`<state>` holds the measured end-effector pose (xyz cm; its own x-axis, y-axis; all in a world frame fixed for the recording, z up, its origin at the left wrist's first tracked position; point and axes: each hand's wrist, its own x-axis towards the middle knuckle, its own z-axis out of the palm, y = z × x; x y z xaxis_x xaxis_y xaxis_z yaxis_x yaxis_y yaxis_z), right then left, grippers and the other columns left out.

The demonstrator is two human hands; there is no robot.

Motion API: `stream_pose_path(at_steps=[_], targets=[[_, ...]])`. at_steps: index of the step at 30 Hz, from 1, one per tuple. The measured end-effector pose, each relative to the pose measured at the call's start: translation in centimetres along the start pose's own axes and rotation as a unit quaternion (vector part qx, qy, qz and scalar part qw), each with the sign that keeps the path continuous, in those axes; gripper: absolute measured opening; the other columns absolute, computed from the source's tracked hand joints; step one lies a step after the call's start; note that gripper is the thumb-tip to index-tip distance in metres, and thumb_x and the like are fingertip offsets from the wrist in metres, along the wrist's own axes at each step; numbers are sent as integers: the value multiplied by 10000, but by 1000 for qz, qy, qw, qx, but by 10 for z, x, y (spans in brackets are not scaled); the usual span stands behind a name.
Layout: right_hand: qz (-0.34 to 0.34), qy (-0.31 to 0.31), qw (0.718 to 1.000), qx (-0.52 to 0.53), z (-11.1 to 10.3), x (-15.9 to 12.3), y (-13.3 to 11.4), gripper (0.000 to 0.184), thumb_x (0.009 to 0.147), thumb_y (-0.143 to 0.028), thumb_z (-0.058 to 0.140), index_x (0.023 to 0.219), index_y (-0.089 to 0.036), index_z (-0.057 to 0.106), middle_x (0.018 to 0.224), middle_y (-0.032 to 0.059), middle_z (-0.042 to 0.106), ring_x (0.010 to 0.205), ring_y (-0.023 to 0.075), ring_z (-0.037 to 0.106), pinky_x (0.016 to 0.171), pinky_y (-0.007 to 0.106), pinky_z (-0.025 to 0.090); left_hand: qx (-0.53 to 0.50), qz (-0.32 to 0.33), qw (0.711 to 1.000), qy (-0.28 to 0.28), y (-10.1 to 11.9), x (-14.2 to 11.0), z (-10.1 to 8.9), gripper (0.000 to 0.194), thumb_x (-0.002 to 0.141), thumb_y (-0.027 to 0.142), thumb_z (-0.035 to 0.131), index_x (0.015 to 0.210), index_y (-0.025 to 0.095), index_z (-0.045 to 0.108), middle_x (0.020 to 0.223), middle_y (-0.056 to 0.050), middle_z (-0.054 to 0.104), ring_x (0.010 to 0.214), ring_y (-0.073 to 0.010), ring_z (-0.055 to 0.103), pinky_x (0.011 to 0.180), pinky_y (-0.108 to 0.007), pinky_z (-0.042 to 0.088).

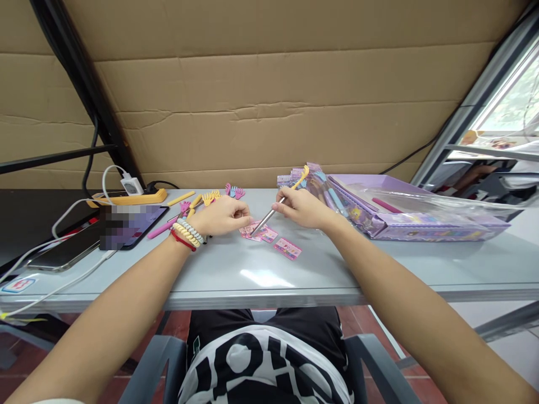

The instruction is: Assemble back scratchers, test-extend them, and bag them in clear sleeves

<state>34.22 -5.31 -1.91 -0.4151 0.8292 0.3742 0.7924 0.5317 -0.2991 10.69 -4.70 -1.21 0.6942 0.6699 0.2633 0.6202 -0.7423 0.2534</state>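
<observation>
My right hand (301, 206) is closed around a back scratcher (267, 216). Its silver rod slants down to the left toward the pink cards, and its curved yellow head sticks up above my fingers. Several small printed pink cards (269, 234) lie under the rod tip, partly overlapping, with one pink card (288, 248) apart to the right. My left hand (223, 215), with braided bands at the wrist, is curled closed beside the cards; what its fingers hold, if anything, is hidden. Behind it lie several yellow, pink and blue hand-shaped scratcher heads (210, 197) and a pink handle (162, 228).
To the right, a purple printed box (429, 231) sits with clear plastic and a pink stick inside. Wrapped scratchers (332, 196) lean against its left side. On the left are two phones (69, 247), white cables and a yellow power strip (130, 198). Cardboard stands behind the table.
</observation>
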Motion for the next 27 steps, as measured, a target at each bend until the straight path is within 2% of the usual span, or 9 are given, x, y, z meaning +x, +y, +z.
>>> stream_pose_path(at_steps=[4,6,10,14,16,20,24,26,27], targets=[[2,-8,999,34,1,1,2,197,910,-377,452,850,-190,463,838,57,714,715,145,628,656,249,395,89,-71,993,34,-17,-5,-18,287,792,373,450,701,179,641,626,-8,642,572,-134,533,568,-246,353],[4,-11,999,48,1,1,2,211,918,-390,436,835,-196,444,812,45,714,688,136,622,656,245,394,117,-133,984,25,-29,-8,-29,301,789,386,427,701,200,647,649,-15,667,606,-160,569,589,-257,377],[27,-33,998,50,0,0,0,264,927,-436,398,815,-202,443,734,25,704,618,124,597,618,238,380,184,-271,942,-75,-50,-15,-44,268,712,374,449,680,224,669,715,-48,693,684,-221,614,613,-289,402],[39,-71,996,40,-3,-1,-4,288,921,-459,396,808,-202,461,712,11,697,583,112,579,583,230,364,221,-320,905,-173,-56,-17,-48,296,680,371,451,724,176,669,831,-115,698,776,-265,629,627,-308,413],[39,-82,995,37,-4,-2,-6,291,915,-461,404,808,-200,472,708,8,695,582,107,577,582,226,361,220,-333,895,-199,-56,-17,-48,292,672,366,461,719,159,660,864,-134,697,800,-269,632,644,-306,421],[32,-85,995,30,-4,-2,-6,311,900,-474,426,783,-194,495,659,3,681,580,107,574,589,225,363,218,-361,888,-184,-57,-16,-47,234,646,322,486,708,159,642,893,-147,694,829,-272,628,626,-295,425],[29,-93,995,18,-4,-2,-5,352,872,-519,455,746,-195,511,610,0,664,570,115,568,567,230,355,230,-417,873,-106,-60,-19,-48,211,607,326,541,697,157,628,858,-184,684,798,-304,622,601,-320,427],[29,-96,995,16,-4,-2,-6,367,864,-535,460,740,-194,512,607,3,664,566,117,565,564,233,354,207,-416,881,-87,-61,-20,-47,170,582,326,573,632,169,613,781,-160,680,749,-297,620,596,-326,425],[29,-96,995,18,-4,-2,-6,369,862,-538,461,741,-193,512,606,4,664,564,116,565,565,233,353,182,-387,901,-71,-61,-20,-47,150,566,325,588,575,176,596,705,-134,668,697,-280,615,585,-322,421]])
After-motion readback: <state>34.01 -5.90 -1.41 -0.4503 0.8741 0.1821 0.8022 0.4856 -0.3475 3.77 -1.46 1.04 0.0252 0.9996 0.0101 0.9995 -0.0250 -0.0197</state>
